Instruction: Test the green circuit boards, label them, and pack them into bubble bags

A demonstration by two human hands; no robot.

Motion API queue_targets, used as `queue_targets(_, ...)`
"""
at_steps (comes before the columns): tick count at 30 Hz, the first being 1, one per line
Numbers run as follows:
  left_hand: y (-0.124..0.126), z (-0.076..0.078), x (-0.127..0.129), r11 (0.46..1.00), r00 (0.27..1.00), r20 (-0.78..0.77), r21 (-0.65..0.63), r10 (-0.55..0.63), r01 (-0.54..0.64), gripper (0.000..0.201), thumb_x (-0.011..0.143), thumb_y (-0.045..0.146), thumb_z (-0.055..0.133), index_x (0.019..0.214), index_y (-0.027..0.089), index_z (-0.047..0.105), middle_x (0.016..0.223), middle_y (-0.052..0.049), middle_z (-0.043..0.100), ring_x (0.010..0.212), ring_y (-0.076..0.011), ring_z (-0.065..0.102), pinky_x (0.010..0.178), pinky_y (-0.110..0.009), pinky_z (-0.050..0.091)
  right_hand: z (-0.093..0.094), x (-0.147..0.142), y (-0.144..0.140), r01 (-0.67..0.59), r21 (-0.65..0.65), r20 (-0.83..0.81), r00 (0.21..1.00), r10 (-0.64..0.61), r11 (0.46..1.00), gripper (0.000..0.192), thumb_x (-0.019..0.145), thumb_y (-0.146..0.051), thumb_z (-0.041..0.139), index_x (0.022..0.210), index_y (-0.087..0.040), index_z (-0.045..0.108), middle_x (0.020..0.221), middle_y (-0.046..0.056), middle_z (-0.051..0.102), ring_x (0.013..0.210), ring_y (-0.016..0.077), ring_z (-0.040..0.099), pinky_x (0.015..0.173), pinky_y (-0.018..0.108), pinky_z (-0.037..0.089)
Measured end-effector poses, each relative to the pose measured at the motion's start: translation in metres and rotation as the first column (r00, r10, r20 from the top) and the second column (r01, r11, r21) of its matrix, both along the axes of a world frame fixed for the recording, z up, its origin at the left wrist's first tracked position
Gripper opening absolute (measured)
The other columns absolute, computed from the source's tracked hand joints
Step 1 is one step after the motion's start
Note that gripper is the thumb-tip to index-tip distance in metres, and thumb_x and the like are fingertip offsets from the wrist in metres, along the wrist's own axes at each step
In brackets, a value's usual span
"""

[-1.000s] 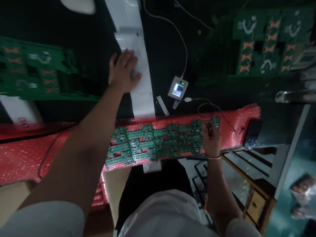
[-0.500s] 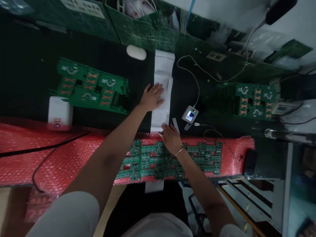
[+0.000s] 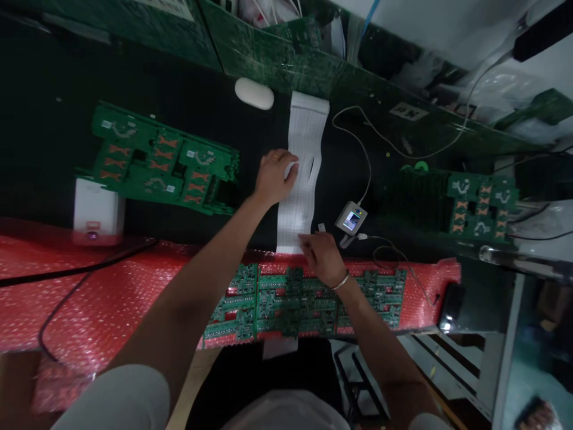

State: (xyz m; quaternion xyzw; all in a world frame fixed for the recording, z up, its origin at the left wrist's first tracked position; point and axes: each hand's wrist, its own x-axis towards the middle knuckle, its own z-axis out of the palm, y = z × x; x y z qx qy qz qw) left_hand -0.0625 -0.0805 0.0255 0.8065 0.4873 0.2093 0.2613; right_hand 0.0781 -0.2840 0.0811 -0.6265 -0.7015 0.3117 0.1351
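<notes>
head view shows the left hand (image 3: 273, 177) curled, fingers pinching the white label strip (image 3: 301, 179) on the black mat above the red bubble wrap (image 3: 111, 286), while the right hand (image 3: 323, 258), loosely closed, presses the strip's near end, so peeling needs a steady hold.

1. The white label strip (image 3: 301, 179) is a long, narrow sheet covered in rows of tiny labels. It lies flat on the dark counter (image 3: 54, 77), running from the far edge down to the red bubble wrap (image 3: 111, 292).
2. Near its middle a lengthwise section is lifted and split away from the sheet.
3. The left hand (image 3: 273, 177) presses its left edge; the right hand (image 3: 323, 258) touches its near end.
</notes>
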Motion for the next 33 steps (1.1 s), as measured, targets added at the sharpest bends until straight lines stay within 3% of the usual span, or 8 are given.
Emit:
queue_targets(6,0.027,0.003,0.008,1.0,0.997,-0.076,0.028,0.009,-0.007,0.036,0.099,0.027,0.042,0.13,0.024,0.061,0.141,-0.009,0.059,0.134,-0.0289,0.05,0.112,-0.049,0.04,-0.006,0.041,0.076,0.231,0.146,-0.07,0.972,-0.223,0.962,0.043,0.106,-0.044,0.034,0.107,-0.019,0.068,0.109,0.013,0.075,0.104,0.0252,0.069,0.094,0.043,0.051)
queue_targets(10,0.05,-0.002,0.016,0.992,0.99,-0.063,-0.014,0.125,-0.126,0.041,0.102,0.034,0.036,0.136,0.023,0.056,0.144,-0.011,0.055,0.136,-0.029,0.049,0.115,-0.046,0.04,-0.019,0.057,0.125,0.368,0.152,-0.184,0.922,-0.339,0.917,0.051,0.104,-0.056,0.033,0.102,-0.019,0.068,0.101,0.012,0.075,0.095,0.0234,0.07,0.09,0.041,0.053)
queue_targets(15,0.105,-0.027,0.034,0.921,0.914,0.15,-0.164,0.378,-0.354,0.046,0.103,0.053,0.04,0.129,0.021,0.06,0.12,-0.01,0.07,0.114,-0.0259,0.065,0.1,-0.04,0.052,-0.044,0.068,0.188,0.554,0.113,-0.396,0.786,-0.474,0.825,0.058,0.101,-0.066,0.032,0.096,-0.02,0.067,0.099,0.009,0.073,0.095,0.0194,0.069,0.088,0.037,0.054)
queue_targets(20,0.154,-0.042,0.049,0.848,0.847,0.192,-0.316,0.496,-0.425,0.054,0.099,0.065,0.044,0.101,0.018,0.07,0.099,-0.007,0.075,0.098,-0.0221,0.067,0.086,-0.036,0.053,-0.068,0.077,0.249,0.568,0.039,-0.445,0.746,-0.495,0.822,0.067,0.098,-0.072,0.029,0.096,-0.017,0.067,0.1,0.009,0.069,0.097,0.0198,0.068,0.085,0.038,0.055)
queue_targets(23,0.171,-0.046,0.052,0.843,0.852,0.181,-0.346,0.49,-0.412,0.049,0.094,0.064,0.052,0.088,0.019,0.071,0.089,-0.008,0.074,0.092,-0.0261,0.069,0.083,-0.042,0.054,-0.076,0.079,0.26,0.536,0.029,-0.43,0.769,-0.473,0.844,0.069,0.098,-0.073,0.026,0.1,-0.017,0.067,0.101,0.01,0.069,0.099,0.0207,0.067,0.086,0.038,0.054)
queue_targets(27,0.179,-0.051,0.051,0.854,0.892,0.143,-0.386,0.429,-0.348,0.031,0.083,0.051,0.063,0.091,0.023,0.072,0.094,-0.008,0.075,0.098,-0.0346,0.069,0.087,-0.051,0.056,-0.08,0.079,0.245,0.534,0.055,-0.427,0.776,-0.464,0.844,0.066,0.099,-0.071,0.026,0.104,-0.018,0.066,0.1,0.01,0.069,0.098,0.0199,0.067,0.087,0.038,0.054)
queue_targets(30,0.176,-0.049,0.048,0.847,0.9,0.128,-0.413,0.417,-0.334,0.021,0.074,0.037,0.067,0.091,0.025,0.072,0.095,-0.005,0.076,0.094,-0.0335,0.069,0.083,-0.05,0.059,-0.082,0.081,0.235,0.565,0.047,-0.433,0.755,-0.493,0.824,0.063,0.099,-0.07,0.029,0.1,-0.019,0.065,0.099,0.009,0.069,0.096,0.0199,0.067,0.088,0.039,0.054)
queue_targets(33,0.169,-0.037,0.05,0.813,0.878,0.132,-0.459,0.461,-0.358,0.014,0.075,0.033,0.068,0.086,0.024,0.07,0.089,-0.004,0.074,0.09,-0.0299,0.067,0.078,-0.048,0.058,-0.084,0.085,0.237,0.579,0.042,-0.421,0.749,-0.511,0.815,0.062,0.099,-0.07,0.029,0.097,-0.019,0.065,0.099,0.009,0.069,0.097,0.0201,0.067,0.089,0.04,0.054)
